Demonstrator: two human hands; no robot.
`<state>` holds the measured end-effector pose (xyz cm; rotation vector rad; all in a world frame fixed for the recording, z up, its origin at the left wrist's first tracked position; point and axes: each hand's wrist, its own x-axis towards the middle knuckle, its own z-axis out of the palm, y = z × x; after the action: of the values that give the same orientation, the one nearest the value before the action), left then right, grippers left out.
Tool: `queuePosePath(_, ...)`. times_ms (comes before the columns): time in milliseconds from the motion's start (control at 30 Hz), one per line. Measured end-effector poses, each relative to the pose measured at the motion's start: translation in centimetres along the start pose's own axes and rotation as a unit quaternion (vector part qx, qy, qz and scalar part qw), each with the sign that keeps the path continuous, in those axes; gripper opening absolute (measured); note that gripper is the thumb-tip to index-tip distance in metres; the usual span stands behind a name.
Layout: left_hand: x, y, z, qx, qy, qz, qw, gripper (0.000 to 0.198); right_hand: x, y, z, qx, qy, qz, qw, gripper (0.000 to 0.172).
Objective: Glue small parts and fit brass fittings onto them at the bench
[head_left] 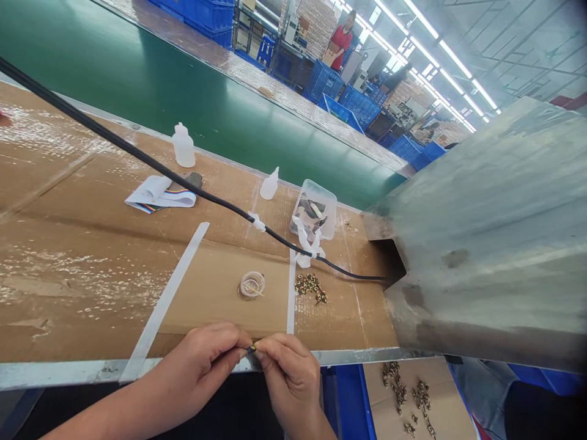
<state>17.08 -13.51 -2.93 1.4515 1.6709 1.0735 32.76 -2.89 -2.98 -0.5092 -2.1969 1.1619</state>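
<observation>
At the near edge of the cardboard-covered bench [229, 256], my left hand [208, 357] and my right hand [291, 373] meet fingertip to fingertip. Between them they pinch a small brass-coloured metal part [252, 349], mostly hidden by the fingers; its exact kind does not show. Just beyond my hands stands a small round clear tub [251, 285] with a thin stick in it. A loose pile of similar small brass-and-dark parts [310, 287] lies to the right of the tub, past a strip of white tape [291, 293].
A black cable [220, 201] crosses above the bench into a metal housing [477, 244]. Two white squeeze bottles [184, 145], a folded cloth [160, 194] and a clear plastic box [326, 211] stand along the green conveyor belt [183, 91]. More parts [394, 386] lie lower right on cardboard.
</observation>
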Motion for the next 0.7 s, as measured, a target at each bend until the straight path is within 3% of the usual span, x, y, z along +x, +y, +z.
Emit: queuePosePath(700,0.04,0.13,-0.05,-0.007,-0.007,-0.011,1.0,0.026,0.07,-0.4,-0.11,0.021,0.0,0.021,1.0,0.017)
